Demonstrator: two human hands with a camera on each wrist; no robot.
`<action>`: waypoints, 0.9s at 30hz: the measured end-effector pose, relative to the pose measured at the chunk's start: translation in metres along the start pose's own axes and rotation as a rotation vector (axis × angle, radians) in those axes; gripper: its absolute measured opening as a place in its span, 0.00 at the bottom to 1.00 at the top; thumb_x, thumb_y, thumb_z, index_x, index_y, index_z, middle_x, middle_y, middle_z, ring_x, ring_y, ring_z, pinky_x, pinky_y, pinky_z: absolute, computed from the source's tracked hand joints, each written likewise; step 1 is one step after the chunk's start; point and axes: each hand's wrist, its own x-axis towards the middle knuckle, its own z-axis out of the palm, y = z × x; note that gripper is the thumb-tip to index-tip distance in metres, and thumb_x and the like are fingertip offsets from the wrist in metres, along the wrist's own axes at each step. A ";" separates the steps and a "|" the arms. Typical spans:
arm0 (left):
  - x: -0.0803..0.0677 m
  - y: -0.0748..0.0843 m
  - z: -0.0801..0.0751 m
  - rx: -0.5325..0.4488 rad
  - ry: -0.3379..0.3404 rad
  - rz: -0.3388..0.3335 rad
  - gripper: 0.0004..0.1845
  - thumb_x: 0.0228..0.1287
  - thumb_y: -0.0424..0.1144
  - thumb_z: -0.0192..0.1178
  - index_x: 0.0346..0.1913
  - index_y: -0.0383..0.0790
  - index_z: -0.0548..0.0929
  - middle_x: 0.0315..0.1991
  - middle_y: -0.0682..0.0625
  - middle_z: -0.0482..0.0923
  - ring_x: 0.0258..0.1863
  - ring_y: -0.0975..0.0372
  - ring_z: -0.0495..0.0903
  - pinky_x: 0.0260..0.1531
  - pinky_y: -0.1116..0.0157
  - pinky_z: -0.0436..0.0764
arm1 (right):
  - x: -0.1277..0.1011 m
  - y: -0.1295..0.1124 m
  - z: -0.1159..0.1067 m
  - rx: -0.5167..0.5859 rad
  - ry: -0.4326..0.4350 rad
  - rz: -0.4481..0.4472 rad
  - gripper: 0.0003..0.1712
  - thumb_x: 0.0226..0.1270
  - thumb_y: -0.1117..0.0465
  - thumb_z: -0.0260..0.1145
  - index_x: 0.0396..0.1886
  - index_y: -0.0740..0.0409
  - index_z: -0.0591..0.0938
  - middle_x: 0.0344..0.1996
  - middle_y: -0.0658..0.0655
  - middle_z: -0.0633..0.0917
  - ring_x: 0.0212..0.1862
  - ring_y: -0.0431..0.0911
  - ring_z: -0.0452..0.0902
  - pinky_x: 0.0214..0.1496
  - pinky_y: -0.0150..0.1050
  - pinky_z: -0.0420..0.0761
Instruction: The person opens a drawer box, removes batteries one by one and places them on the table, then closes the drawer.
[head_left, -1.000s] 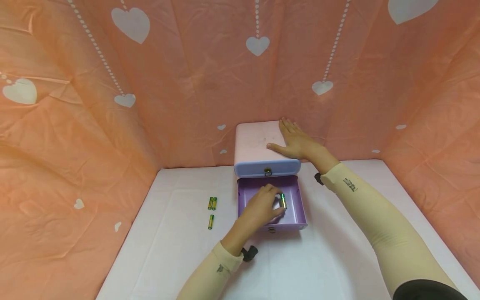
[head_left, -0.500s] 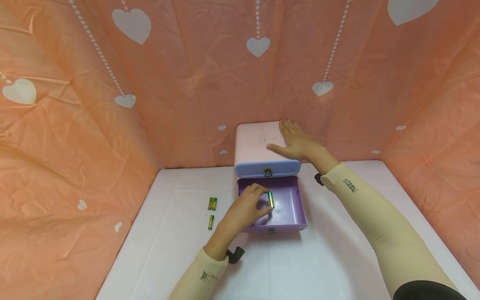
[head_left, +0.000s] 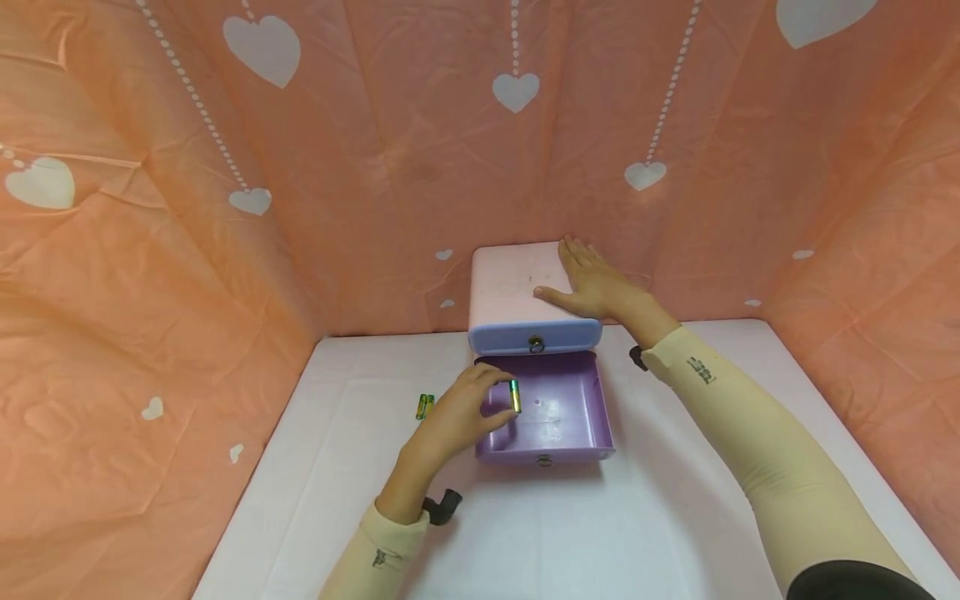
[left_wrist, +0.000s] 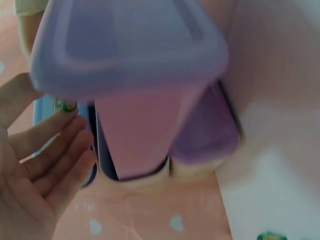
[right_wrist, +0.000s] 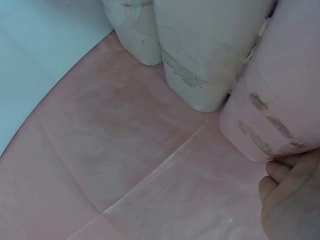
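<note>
While the battery (head_left: 514,396) sits pinched upright in the left hand (head_left: 457,417) above the open purple drawer's (head_left: 558,417) left edge, mid-frame | right hand (head_left: 600,287) lies flat, fingers straight, on the pink box (head_left: 510,292) | two more batteries (head_left: 424,406) lie on the table (head_left: 600,533) left of it.

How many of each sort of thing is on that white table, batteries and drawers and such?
Green-and-gold batteries: 2 in clear view, one pinched in the left hand at, one lying on the table
Open purple drawer: 1
Closed blue drawer: 1
Pink drawer box: 1, right hand resting on top
Total: 5
</note>
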 end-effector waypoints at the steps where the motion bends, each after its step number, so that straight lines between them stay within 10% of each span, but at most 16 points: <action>1: -0.002 -0.002 -0.002 -0.004 0.005 0.006 0.26 0.69 0.42 0.76 0.66 0.36 0.82 0.64 0.43 0.79 0.69 0.48 0.76 0.72 0.50 0.76 | 0.000 0.000 0.000 0.003 0.000 0.001 0.67 0.76 0.21 0.46 0.86 0.69 0.36 0.87 0.67 0.35 0.88 0.57 0.26 0.88 0.53 0.31; 27: -0.039 -0.051 -0.026 0.020 0.025 -0.048 0.27 0.68 0.40 0.76 0.66 0.37 0.81 0.63 0.46 0.81 0.67 0.49 0.77 0.70 0.48 0.78 | 0.001 0.001 0.000 0.020 -0.005 -0.008 0.66 0.77 0.22 0.46 0.86 0.69 0.35 0.87 0.66 0.33 0.87 0.57 0.25 0.88 0.53 0.29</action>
